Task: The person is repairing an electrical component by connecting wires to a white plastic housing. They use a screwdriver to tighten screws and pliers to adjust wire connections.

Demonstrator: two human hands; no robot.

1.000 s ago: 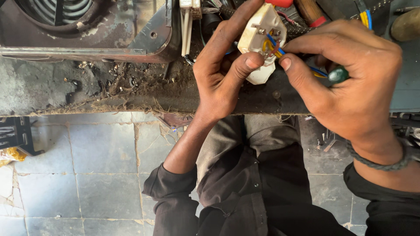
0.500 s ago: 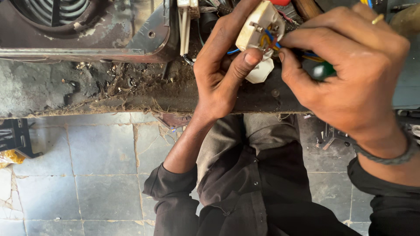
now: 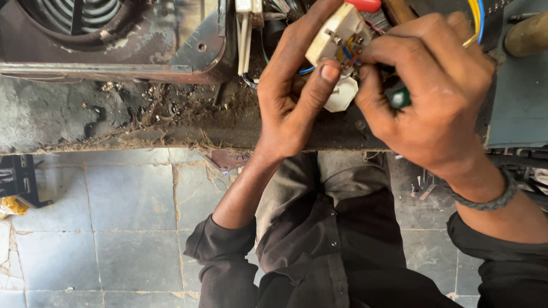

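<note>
Fingers of the left hand (image 3: 291, 97) clenched the cream switch block (image 3: 337, 40) above the dirty surface (image 3: 142, 122), while the right hand (image 3: 434, 97), just beside it, gripped a green-handled screwdriver (image 3: 399, 98) pointed leftward at its terminals.

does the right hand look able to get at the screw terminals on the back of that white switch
Probably yes. The left hand holds the white switch with its terminal side turned toward the right hand, whose fingertips already sit at the coloured wires; nothing lies between them.
</note>
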